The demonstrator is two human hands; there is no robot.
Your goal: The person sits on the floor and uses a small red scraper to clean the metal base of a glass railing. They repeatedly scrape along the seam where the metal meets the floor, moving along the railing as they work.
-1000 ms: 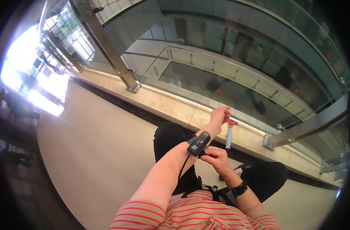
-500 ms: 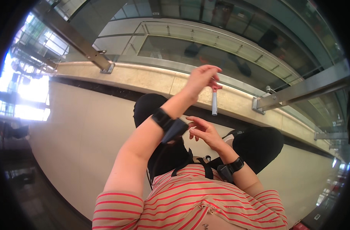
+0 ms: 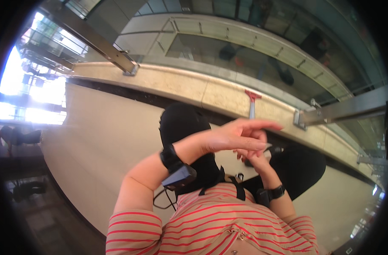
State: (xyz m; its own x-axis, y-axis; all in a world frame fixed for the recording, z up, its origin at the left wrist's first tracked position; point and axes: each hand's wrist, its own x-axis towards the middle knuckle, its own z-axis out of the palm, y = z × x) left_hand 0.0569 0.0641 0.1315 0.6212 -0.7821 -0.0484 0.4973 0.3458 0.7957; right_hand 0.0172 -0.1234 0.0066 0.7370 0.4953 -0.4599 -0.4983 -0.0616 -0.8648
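Note:
My left hand [image 3: 240, 137] reaches across in front of my lap, its index finger and thumb stretched out and apart. It is open, and I see nothing held in it. Just below and behind it is my right hand [image 3: 258, 160], partly covered by the left one; its fingers are bent and mostly hidden, so whether they hold anything cannot be made out. Beyond the hands, a scraper-like tool [image 3: 252, 108] with a red head and a grey handle rests on the stone ledge [image 3: 219, 94]. Its handle's near end is hidden behind my left hand.
A glass railing with metal posts [image 3: 117, 59] stands along the ledge, another post [image 3: 347, 108] at the right. My black-clad knees [image 3: 179, 125] are bent close to the ledge. Pale floor [image 3: 100, 140] spreads to the left. Each wrist wears a black strapped device [image 3: 181, 176].
My left hand has come down from above the tool, toward me and over my right hand. The right hand has shifted right. The view has shifted slightly; the tool stays on the ledge.

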